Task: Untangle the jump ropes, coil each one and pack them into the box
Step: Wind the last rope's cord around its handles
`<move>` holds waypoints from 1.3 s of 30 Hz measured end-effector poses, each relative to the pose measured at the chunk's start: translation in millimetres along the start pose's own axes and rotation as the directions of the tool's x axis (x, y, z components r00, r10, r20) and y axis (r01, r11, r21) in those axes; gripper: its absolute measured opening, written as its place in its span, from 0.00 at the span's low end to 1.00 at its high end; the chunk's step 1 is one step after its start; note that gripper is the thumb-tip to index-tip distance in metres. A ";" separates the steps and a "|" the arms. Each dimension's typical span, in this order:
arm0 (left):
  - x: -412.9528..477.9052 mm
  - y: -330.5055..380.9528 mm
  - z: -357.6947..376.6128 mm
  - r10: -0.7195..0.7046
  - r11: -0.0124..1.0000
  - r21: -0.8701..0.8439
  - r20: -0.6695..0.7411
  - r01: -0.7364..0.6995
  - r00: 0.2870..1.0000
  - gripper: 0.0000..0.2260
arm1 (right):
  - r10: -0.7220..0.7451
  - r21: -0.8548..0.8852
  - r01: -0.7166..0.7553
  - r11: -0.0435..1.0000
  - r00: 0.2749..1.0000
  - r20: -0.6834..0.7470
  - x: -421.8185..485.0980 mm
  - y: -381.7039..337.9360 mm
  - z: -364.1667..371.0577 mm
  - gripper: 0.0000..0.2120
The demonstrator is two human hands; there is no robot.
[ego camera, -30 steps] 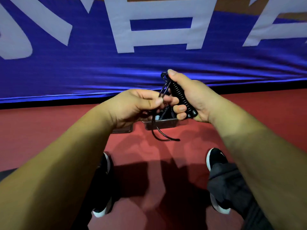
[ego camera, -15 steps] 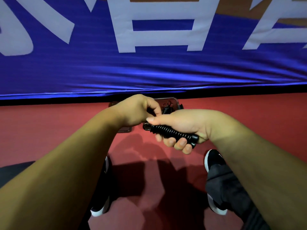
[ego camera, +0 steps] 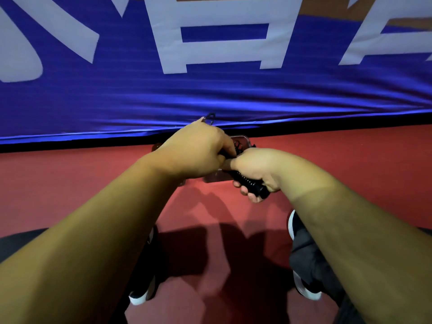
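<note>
Right hand (ego camera: 253, 168) fist-closed around the ribbed black jump rope handle (ego camera: 251, 183), butt end poking out below the fingers (ego camera: 244, 190). Left hand (ego camera: 198, 152) closed on the black rope, a small loop (ego camera: 209, 117) sticking out past its knuckles. Hands touching, held above the clear box (ego camera: 240, 139) on the red floor (ego camera: 70, 183), just in front of the blue banner (ego camera: 117, 101).

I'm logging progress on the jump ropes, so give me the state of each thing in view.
Right hand: shut on black ribbed handle.
Left hand: closed on the cord.
Cord: loop sticks out above left hand.
Clear box: on red floor, mostly hidden behind hands.
</note>
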State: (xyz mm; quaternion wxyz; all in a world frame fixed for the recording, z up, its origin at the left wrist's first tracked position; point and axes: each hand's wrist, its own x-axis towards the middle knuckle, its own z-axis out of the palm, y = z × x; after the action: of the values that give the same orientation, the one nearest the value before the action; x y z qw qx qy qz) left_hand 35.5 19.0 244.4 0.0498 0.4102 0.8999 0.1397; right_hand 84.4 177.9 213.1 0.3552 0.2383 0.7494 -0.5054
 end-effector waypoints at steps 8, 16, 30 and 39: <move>5.0 -9.6 9.2 -0.385 0.902 -0.265 -0.138 0.341 0.913 0.11 | -0.175 0.513 0.189 0.838 0.982 -0.076 7.6 -12.3 3.1 0.10; -0.5 -13.5 15.7 -0.410 0.882 -0.299 -0.110 0.363 0.905 0.12 | -0.245 0.485 0.337 0.807 0.938 -0.245 20.2 -10.8 8.9 0.20; 4.0 -16.0 13.3 -0.576 -0.484 -0.818 0.566 0.312 0.590 0.13 | -0.678 -0.374 0.584 0.720 0.479 -0.557 29.1 1.8 22.3 0.18; 4.9 -33.8 17.9 -0.595 -0.648 -0.762 0.519 0.016 0.613 0.08 | -0.757 -0.399 0.643 0.654 0.559 -0.339 17.3 4.4 38.1 0.15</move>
State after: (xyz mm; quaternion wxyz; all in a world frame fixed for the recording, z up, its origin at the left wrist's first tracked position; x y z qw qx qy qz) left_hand 11.5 5.4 217.5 0.2489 -0.2713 0.4021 0.8383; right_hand 87.7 144.2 188.1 -0.0480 -0.0075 0.8971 -0.4391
